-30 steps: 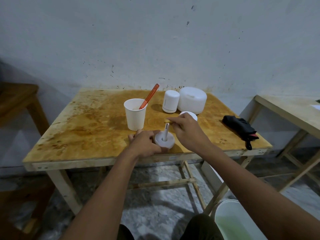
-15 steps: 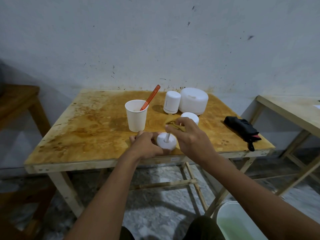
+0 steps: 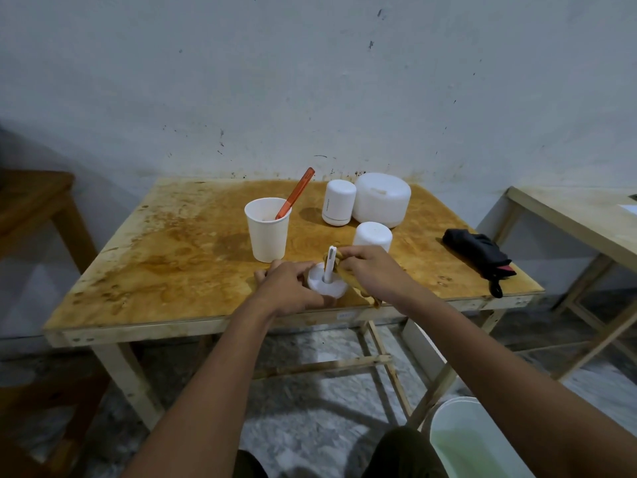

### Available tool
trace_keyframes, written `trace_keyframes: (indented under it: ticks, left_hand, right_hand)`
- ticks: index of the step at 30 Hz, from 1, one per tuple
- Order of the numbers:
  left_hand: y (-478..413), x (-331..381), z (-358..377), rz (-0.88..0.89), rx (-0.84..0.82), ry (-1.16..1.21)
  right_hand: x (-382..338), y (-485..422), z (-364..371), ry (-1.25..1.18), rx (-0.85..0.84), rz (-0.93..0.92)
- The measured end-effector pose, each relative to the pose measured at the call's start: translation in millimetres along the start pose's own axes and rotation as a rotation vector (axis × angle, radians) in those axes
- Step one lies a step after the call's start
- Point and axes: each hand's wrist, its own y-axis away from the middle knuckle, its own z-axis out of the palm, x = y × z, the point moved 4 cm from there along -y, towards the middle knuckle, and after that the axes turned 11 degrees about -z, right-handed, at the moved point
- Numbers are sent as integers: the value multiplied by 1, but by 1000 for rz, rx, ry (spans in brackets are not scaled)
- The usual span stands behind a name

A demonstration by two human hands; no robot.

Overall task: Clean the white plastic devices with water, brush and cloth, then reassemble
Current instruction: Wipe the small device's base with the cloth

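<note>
Head view: left hand (image 3: 289, 288) grips the rim of the white base disc (image 3: 327, 289) and pins it flat on the table (image 3: 172, 257) near the front edge. The thin white stem (image 3: 330, 265) stands upright out of the disc's middle. Right hand (image 3: 375, 274) is clenched on the yellow-brown cloth (image 3: 350, 276), which is bunched against the upper stem, with a tail hanging down past the table edge.

Change: a second ago the right fingers pinched the stem top with hardly any cloth showing. Half a second ago the hand was above the disc with the cloth loose. Now the cloth is pressed to the side of the stem and the tip pokes out bare, so this looks like a wiping stroke on the stem. Left hand has not shifted.

Meaning for the task: this is the cloth step on this one part, and reassembly has not started.
- cap (image 3: 373, 236) sits apart, just behind the right hand
- small white device (image 3: 338, 202) and large white device (image 3: 382, 198) stand at the back, touching or nearly so
- orange brush (image 3: 296, 193) is parked in the paper cup (image 3: 267, 232), unused now

Also there: a black bundle (image 3: 479, 251) at the table's right, and a bucket (image 3: 462, 439) with greenish water on the floor
</note>
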Motion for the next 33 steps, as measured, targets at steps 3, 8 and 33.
trace_keyframes:
  ticks: [3, 8, 33]
  left_hand:
    - [-1, -3, 0, -20, -4, -3]
    - [-3, -3, 1, -30, -12, -3]
    - [1, -2, 6, -49, 121, 24]
  right_hand:
    - [-7, 4, -2, -91, 138, -173]
    - [-10, 1, -3, -68, 79, -168]
    - [-14, 33, 21, 1179, 210, -779]
